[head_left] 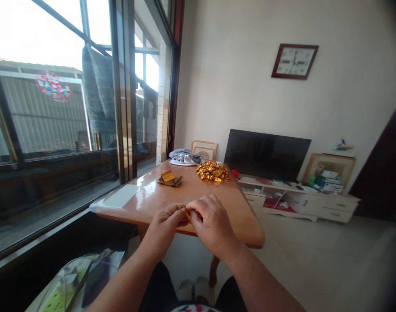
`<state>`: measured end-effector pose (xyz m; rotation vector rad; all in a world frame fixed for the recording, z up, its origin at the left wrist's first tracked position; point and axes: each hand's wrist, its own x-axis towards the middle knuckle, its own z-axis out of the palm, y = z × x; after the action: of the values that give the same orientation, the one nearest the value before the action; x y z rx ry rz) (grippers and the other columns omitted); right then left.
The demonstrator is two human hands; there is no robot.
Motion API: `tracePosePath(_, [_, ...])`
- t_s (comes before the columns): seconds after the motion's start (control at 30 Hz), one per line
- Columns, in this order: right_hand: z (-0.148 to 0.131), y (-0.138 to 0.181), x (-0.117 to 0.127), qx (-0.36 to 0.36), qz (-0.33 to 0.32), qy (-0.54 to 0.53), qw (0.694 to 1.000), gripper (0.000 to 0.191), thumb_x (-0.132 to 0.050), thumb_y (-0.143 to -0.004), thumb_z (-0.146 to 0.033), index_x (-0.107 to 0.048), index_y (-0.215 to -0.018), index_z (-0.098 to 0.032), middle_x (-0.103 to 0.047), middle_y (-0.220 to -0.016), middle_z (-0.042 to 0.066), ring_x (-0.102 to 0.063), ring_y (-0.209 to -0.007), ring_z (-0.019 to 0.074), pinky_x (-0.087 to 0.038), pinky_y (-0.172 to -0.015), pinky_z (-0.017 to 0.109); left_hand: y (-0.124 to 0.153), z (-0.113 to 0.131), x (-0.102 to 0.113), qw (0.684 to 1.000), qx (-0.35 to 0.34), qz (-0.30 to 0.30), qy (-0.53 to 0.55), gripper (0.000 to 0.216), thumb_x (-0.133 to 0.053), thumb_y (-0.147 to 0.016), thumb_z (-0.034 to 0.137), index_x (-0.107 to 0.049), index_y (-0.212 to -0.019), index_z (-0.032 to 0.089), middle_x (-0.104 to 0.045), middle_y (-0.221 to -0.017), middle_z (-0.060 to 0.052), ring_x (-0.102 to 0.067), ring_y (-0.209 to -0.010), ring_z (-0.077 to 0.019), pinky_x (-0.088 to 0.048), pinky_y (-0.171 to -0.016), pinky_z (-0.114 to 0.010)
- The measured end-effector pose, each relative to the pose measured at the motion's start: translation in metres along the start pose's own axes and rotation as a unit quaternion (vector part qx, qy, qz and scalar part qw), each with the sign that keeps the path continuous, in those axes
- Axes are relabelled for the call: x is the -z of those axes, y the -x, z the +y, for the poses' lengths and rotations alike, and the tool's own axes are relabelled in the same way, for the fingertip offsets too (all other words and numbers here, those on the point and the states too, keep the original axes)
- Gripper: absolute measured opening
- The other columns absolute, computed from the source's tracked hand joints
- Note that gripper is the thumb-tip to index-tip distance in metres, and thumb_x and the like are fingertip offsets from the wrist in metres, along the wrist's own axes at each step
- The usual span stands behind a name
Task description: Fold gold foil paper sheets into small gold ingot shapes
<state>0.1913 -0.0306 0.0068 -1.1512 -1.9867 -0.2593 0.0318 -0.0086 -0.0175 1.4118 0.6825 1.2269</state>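
Left hand (pixel 165 223) and right hand (pixel 211 221) meet over the near edge of the table (pixel 146 197). Fingertips of both are pinched together on a small gold paper piece (pixel 187 215), which is mostly hidden between them. Beyond the fingers: stack of gold sheets (pixel 170 178) slightly left, pile of folded gold pieces (pixel 212 171) farther out, slightly right. Both sit well apart from the hands.
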Motion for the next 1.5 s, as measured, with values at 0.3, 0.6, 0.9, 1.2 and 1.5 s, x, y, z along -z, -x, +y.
tracePosePath(0.3, [0.002,0.001,-0.001,0.007,-0.008,0.03,1.0,0.023,-0.058,-0.088,-0.011,-0.072,-0.096,-0.028,-0.061,-0.086,0.004,-0.049,-0.089,0.0232,-0.037,-0.081,0.035,-0.001,-0.006,0.0,0.999,0.012,0.0,0.036,0.024,-0.064,-0.086,0.035,-0.074,-0.093,0.014,-0.074,-0.096,-0.01,-0.069,-0.088,-0.0226,-0.052,-0.085,-0.034])
tracePosePath(0.6, [0.001,0.002,-0.001,0.006,-0.012,0.052,0.999,0.017,-0.058,-0.09,-0.015,-0.071,-0.094,-0.027,-0.06,-0.086,0.004,-0.049,-0.089,0.0228,-0.036,-0.081,0.036,-0.001,-0.01,0.001,0.998,0.027,0.014,0.058,0.033,-0.062,-0.09,0.045,-0.071,-0.088,0.013,-0.071,-0.082,-0.007,-0.066,-0.079,-0.0193,-0.052,-0.08,-0.033])
tracePosePath(0.9, [0.01,0.002,0.003,-0.023,-0.002,0.032,0.999,0.012,-0.063,-0.084,-0.013,-0.067,-0.088,-0.023,-0.064,-0.087,0.004,-0.052,-0.091,0.0229,-0.038,-0.082,0.034,-0.004,-0.014,0.004,0.997,0.027,0.043,0.055,0.03,-0.066,-0.088,0.044,-0.067,-0.084,0.014,-0.065,-0.076,-0.003,-0.062,-0.073,-0.015,-0.051,-0.076,-0.029])
tracePosePath(1.2, [0.011,0.003,0.002,-0.025,-0.001,0.032,0.999,0.012,-0.063,-0.082,-0.012,-0.065,-0.083,-0.023,-0.064,-0.085,0.003,-0.052,-0.09,0.0222,-0.036,-0.081,0.033,-0.004,-0.013,0.003,0.999,0.011,0.032,0.028,0.03,-0.063,-0.091,0.044,-0.065,-0.085,0.015,-0.065,-0.08,-0.004,-0.061,-0.076,-0.0156,-0.051,-0.079,-0.03])
tracePosePath(1.5, [0.009,0.003,0.002,-0.054,0.0,0.01,0.999,0.006,-0.066,-0.082,-0.017,-0.063,-0.08,-0.022,-0.065,-0.084,0.002,-0.053,-0.088,0.0215,-0.035,-0.081,0.033,-0.001,-0.005,-0.002,1.0,-0.005,0.011,-0.015,0.03,-0.061,-0.091,0.044,-0.066,-0.085,0.014,-0.066,-0.08,-0.004,-0.061,-0.078,-0.0172,-0.049,-0.078,-0.029])
